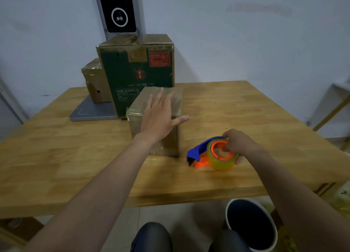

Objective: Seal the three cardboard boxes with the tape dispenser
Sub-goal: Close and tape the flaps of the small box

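A small brown cardboard box (171, 138) stands in the middle of the wooden table (75, 157), its top covered in shiny tape. My left hand (161, 117) lies flat on the box top with fingers spread. To the right, my right hand (234, 145) grips the blue and orange tape dispenser (210, 153), which rests on the table beside the box. Behind stands a tall green box (136, 75), taped on top. A third brown box (94, 81) sits to its left, partly hidden.
A grey stand with a black screen (117, 11) rises behind the boxes, its base plate (91, 111) on the table. A dark bin with a white rim (251, 225) stands on the floor under the table's front edge, near my knees (151, 236).
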A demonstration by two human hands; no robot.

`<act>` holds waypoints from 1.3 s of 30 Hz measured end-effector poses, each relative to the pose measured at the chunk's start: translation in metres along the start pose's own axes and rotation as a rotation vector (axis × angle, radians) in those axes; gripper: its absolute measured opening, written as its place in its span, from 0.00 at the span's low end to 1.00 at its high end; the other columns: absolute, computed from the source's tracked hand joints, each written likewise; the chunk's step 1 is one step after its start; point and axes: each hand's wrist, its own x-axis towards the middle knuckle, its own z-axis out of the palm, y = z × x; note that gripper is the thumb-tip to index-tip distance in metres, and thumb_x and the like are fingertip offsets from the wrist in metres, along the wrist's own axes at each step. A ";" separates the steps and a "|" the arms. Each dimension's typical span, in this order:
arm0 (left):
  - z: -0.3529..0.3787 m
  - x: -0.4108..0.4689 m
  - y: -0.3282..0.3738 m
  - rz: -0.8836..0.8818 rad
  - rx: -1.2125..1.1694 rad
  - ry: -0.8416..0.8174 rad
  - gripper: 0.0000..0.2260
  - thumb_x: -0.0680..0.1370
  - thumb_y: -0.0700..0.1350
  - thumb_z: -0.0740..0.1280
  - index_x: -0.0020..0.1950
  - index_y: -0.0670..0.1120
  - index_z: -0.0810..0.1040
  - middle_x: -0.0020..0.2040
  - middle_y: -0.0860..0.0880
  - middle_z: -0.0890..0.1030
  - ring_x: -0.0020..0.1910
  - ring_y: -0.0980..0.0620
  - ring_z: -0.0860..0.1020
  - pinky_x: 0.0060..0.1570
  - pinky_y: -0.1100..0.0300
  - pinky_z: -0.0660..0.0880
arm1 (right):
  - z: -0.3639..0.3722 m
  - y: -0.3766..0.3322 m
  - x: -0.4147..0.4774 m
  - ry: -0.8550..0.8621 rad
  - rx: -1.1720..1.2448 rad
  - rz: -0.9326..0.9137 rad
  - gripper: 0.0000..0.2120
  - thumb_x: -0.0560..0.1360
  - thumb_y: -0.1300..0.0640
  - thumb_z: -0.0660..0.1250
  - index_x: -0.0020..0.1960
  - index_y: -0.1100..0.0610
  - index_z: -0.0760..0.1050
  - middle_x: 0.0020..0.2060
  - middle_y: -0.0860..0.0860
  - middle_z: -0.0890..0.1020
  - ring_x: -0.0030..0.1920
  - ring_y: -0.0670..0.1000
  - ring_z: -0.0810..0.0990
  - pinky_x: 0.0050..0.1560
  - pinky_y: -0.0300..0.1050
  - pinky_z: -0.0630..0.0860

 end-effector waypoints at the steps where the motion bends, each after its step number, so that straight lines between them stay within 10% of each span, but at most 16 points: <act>1: -0.004 -0.004 -0.002 0.028 -0.094 0.024 0.40 0.77 0.71 0.61 0.82 0.48 0.58 0.83 0.46 0.55 0.81 0.55 0.45 0.80 0.47 0.43 | 0.001 -0.002 0.001 0.007 -0.008 0.004 0.17 0.76 0.62 0.70 0.62 0.50 0.75 0.52 0.54 0.76 0.35 0.59 0.84 0.27 0.51 0.82; 7: -0.025 -0.040 -0.039 0.012 -0.150 0.324 0.16 0.82 0.44 0.64 0.70 0.48 0.76 0.69 0.50 0.78 0.76 0.50 0.67 0.80 0.44 0.53 | -0.009 -0.029 -0.013 0.268 -0.211 -0.250 0.21 0.80 0.54 0.64 0.73 0.46 0.70 0.70 0.51 0.75 0.66 0.57 0.76 0.61 0.55 0.76; 12: -0.033 -0.055 -0.049 -0.066 -0.060 0.240 0.14 0.80 0.40 0.64 0.62 0.50 0.84 0.58 0.52 0.85 0.60 0.52 0.80 0.69 0.45 0.72 | -0.008 -0.095 -0.049 0.363 0.028 -0.750 0.21 0.84 0.56 0.60 0.76 0.55 0.69 0.76 0.49 0.69 0.77 0.51 0.64 0.76 0.47 0.61; 20: -0.042 -0.059 -0.032 0.026 0.077 0.181 0.11 0.81 0.47 0.64 0.59 0.50 0.84 0.53 0.52 0.85 0.51 0.51 0.79 0.50 0.54 0.74 | 0.027 -0.158 -0.069 0.180 -0.015 -0.863 0.21 0.86 0.48 0.50 0.75 0.52 0.70 0.74 0.48 0.72 0.76 0.49 0.65 0.77 0.50 0.53; 29: -0.024 -0.073 -0.045 -0.109 -0.034 0.173 0.18 0.85 0.49 0.55 0.72 0.51 0.77 0.70 0.53 0.78 0.73 0.54 0.70 0.76 0.45 0.62 | 0.028 -0.117 -0.044 0.381 -0.158 -0.725 0.23 0.87 0.48 0.45 0.76 0.52 0.67 0.74 0.49 0.71 0.76 0.48 0.65 0.79 0.55 0.52; 39: -0.018 -0.055 -0.033 -0.345 -0.205 0.139 0.17 0.87 0.47 0.54 0.71 0.42 0.73 0.77 0.43 0.69 0.81 0.46 0.58 0.73 0.50 0.64 | 0.044 -0.132 -0.048 0.306 0.210 -0.593 0.22 0.87 0.53 0.49 0.77 0.63 0.61 0.80 0.58 0.58 0.80 0.53 0.54 0.70 0.38 0.57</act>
